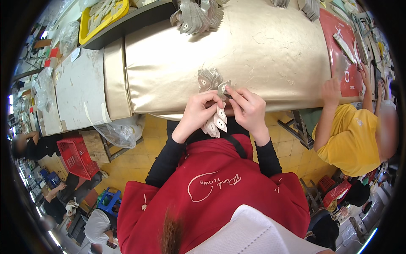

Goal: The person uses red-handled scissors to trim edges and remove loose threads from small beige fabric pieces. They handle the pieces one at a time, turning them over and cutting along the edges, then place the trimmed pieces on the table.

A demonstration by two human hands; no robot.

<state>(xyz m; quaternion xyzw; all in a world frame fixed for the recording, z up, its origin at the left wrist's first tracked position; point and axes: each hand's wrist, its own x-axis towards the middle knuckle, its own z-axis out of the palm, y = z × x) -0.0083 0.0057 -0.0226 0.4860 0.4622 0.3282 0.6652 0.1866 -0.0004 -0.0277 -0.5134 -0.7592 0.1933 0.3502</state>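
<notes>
Over the table's near edge, both my hands are closed with the fingertips close together. My left hand (198,113) grips a fanned bunch of pale leaf-shaped pieces (220,123), each with small dark holes, which hangs below the fingers. Between thumb and fingers, my right hand (248,109) pinches a grey leaf-shaped piece (223,88) of similar form. Just beyond the fingertips, a small pile of grey pieces (209,78) lies on the gold table cover (169,76). A larger heap of grey pieces (196,19) sits farther back. What material they are, I cannot tell.
At the back left, a yellow tray (103,23) of pieces stands by a dark ledge (127,25). A red sheet (340,55) covers the table's right end, beside a person in yellow (351,135). A plastic bag (122,131) hangs at the left; a red crate (78,156) stands beyond.
</notes>
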